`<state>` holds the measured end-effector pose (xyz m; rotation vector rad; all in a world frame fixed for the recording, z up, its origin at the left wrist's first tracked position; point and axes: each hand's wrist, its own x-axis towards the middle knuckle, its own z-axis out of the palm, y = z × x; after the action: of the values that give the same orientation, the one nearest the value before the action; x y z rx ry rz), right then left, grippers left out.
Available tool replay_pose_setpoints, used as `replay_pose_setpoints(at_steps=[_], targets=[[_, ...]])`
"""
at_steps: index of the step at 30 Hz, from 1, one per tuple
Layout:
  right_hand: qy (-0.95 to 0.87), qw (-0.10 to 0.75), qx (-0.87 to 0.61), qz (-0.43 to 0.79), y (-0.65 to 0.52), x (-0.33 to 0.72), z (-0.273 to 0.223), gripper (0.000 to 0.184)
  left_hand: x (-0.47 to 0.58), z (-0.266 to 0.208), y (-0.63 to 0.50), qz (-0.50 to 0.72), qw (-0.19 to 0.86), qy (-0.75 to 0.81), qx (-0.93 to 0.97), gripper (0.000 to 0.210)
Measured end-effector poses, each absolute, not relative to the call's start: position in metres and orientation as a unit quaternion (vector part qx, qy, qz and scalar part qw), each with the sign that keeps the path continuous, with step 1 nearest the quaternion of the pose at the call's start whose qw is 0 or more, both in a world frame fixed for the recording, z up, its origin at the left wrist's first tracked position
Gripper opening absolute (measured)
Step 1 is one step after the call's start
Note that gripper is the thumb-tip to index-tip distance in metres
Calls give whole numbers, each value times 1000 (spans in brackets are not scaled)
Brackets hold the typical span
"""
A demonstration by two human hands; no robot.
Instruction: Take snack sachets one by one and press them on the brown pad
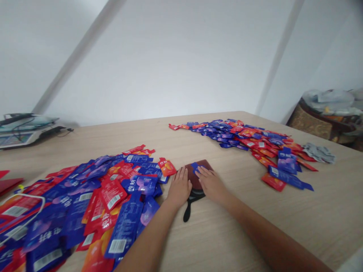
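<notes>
A brown square pad with a black handle lies on the table in front of me. My left hand rests flat on its left side, fingers stretched out. Across the pad's right part lies my right hand, its fingers extended over a small blue pouch. Most of that pouch is hidden under the fingers. Just left of the pad, a red pouch sits at the edge of a large heap of red and blue pouches, beside my left forearm.
A second heap of red and blue pouches spreads across the table's far right. Grey gloves lie at its end. At the far left stands a white device like a scale, and a white cord loop crosses the near heap.
</notes>
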<state>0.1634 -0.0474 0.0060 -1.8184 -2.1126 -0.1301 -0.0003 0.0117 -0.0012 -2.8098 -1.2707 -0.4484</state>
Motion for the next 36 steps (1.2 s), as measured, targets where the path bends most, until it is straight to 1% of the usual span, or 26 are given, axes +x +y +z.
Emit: replay_pose_setpoints(at_steps=[6, 11, 12, 14, 16, 17, 19, 21, 22, 24, 26, 28, 30, 33, 36], targets=[[-709, 147, -689, -26, -40, 183, 8, 44, -2, -1, 12, -151, 3, -403, -903, 49], [-667, 171, -725, -10, -37, 212, 2, 47, -3, 2, 9, -148, -4, -405, -902, 49], [-656, 180, -733, -5, -37, 219, 1, 49, -3, 2, 9, -148, -5, -405, -902, 49], [-634, 198, -747, 12, -39, 233, 2, 60, -3, 2, 9, -148, -7, -406, -902, 49], [-607, 221, -763, 35, -41, 245, 6, 71, -2, 2, 10, -149, -8, -407, -901, 49], [-592, 240, -768, 43, -41, 248, 9, 71, -2, 2, 10, -150, -8, -408, -901, 50], [-574, 298, -762, 37, -42, 248, 16, 65, -2, 2, 10, -150, -9, -408, -901, 50], [-583, 358, -730, -9, -42, 238, 25, 58, -1, 2, 10, -151, -9, -407, -901, 50], [-599, 373, -708, -40, -42, 230, 28, 54, -1, 2, 10, -152, -8, -407, -901, 50], [-657, 352, -661, -85, -43, 209, 30, 47, -1, 2, 10, -153, -5, -406, -901, 50], [-718, 284, -628, -96, -45, 188, 26, 44, -1, 1, 10, -156, 2, -406, -901, 50], [-748, 221, -618, -97, -46, 172, 17, 54, -1, -1, 11, -157, 9, -407, -900, 49], [-755, 180, -624, -94, -46, 164, 7, 67, 0, -2, 12, -157, 13, -407, -900, 49], [-759, 151, -629, -70, -44, 164, 1, 78, 0, -4, 12, -157, 14, -403, -901, 49], [-769, 127, -626, -30, -47, 168, 10, 87, -1, -3, 12, -158, 12, -403, -901, 49]])
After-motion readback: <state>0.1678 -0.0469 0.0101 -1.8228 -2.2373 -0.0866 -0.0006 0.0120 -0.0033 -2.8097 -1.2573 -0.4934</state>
